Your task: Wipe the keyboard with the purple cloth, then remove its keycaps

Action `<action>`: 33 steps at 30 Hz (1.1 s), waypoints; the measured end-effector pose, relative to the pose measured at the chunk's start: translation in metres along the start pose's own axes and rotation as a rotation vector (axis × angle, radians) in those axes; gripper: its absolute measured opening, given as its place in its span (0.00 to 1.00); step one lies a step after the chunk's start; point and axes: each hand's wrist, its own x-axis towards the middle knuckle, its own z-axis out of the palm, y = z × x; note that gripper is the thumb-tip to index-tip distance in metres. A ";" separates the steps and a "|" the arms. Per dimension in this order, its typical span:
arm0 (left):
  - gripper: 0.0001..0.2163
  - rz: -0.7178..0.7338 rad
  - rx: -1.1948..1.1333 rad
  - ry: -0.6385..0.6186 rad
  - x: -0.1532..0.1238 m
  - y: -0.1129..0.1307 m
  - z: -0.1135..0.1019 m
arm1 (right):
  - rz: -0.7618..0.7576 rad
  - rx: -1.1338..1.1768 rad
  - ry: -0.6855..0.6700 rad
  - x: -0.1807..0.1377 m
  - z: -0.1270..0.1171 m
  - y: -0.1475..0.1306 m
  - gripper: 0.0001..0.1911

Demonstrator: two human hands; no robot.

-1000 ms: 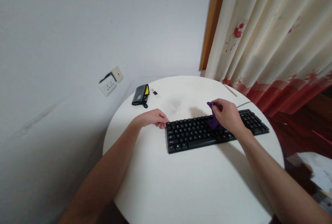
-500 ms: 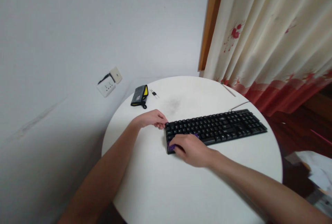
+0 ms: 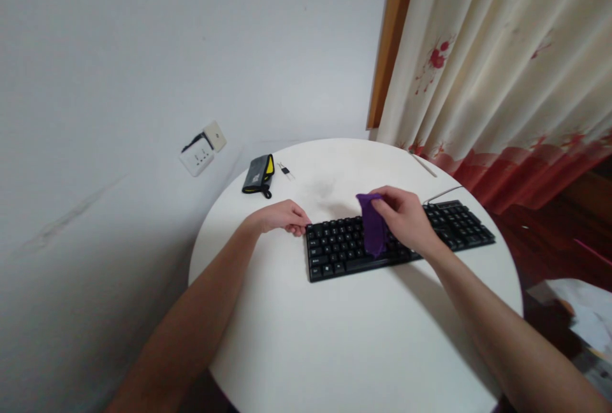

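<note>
1. Right hand [image 3: 406, 222]: fingers closed around the top of a purple cloth [image 3: 371, 231]. The cloth hangs from the fingertips and drapes down onto the keys directly beneath them.

2. Purple cloth: a narrow folded strip. Its upper end is pinched at the fingertips and its lower end lies on the middle key rows, on the thumb side of the hand.

3. Keyboard [image 3: 335, 250]: black, flat on the table, lying under the right palm and stretching away to both sides of it. Its grey cable [image 3: 440, 194] leaves the far edge just beyond the right knuckles.

4. Left hand [image 3: 282, 217]: fingers curled in, tips against the keyboard's far-left corner. Whether they pinch the edge or only rest on it cannot be told.

5. Table [image 3: 335, 336]: round, white, under both forearms.

6. Grey-and-yellow pouch [image 3: 259, 176]: beyond the left fingers, near the table's far rim, apart from them.

7. Small dark clip [image 3: 285, 171]: just beside the pouch, also beyond the left fingers.

8. Wall socket [image 3: 198, 158]: on the white wall, well past the left hand.

9. Floral curtain [image 3: 502, 62]: hanging beyond and outward of the right hand.
</note>
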 end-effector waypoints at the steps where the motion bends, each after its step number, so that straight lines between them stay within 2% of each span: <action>1: 0.08 -0.001 0.000 0.003 0.000 -0.001 0.000 | 0.014 -0.087 0.098 0.005 -0.009 0.007 0.11; 2: 0.08 0.000 0.000 0.004 0.000 -0.001 0.000 | 0.026 -0.192 0.166 0.009 -0.016 0.015 0.12; 4: 0.08 0.002 0.002 0.002 0.001 -0.002 -0.001 | 0.060 -0.411 0.206 0.014 -0.028 0.028 0.12; 7: 0.08 0.004 0.006 0.000 0.001 -0.002 -0.001 | 0.132 -0.651 0.087 0.014 -0.027 0.040 0.11; 10: 0.09 0.000 0.009 0.005 0.001 -0.002 -0.002 | 0.161 -0.747 -0.114 0.004 -0.003 0.036 0.12; 13: 0.09 0.000 0.014 -0.001 0.002 -0.002 -0.002 | 0.087 -0.771 -0.244 -0.014 0.033 0.016 0.13; 17: 0.10 -0.003 0.005 -0.008 0.003 -0.003 -0.003 | -0.145 -0.546 -0.490 -0.041 0.066 -0.014 0.12; 20: 0.11 -0.005 -0.002 -0.013 0.003 -0.003 -0.003 | -0.275 -0.243 -0.650 -0.055 0.073 -0.030 0.12; 22: 0.11 -0.001 -0.003 -0.013 0.003 -0.002 -0.002 | -0.299 -0.037 -0.696 -0.059 0.073 -0.036 0.12; 24: 0.10 0.005 -0.002 -0.013 0.002 -0.002 -0.002 | -0.260 0.088 -0.665 -0.057 0.071 -0.038 0.12; 27: 0.11 0.012 0.002 -0.018 0.001 -0.001 -0.001 | -0.132 0.141 -0.489 -0.044 0.061 -0.033 0.10; 30: 0.10 0.013 0.015 -0.010 0.002 -0.002 -0.001 | -0.003 0.123 -0.216 -0.023 0.037 -0.018 0.11; 33: 0.10 0.009 0.018 -0.004 0.002 -0.002 -0.001 | 0.019 -0.029 0.188 -0.003 0.005 0.001 0.14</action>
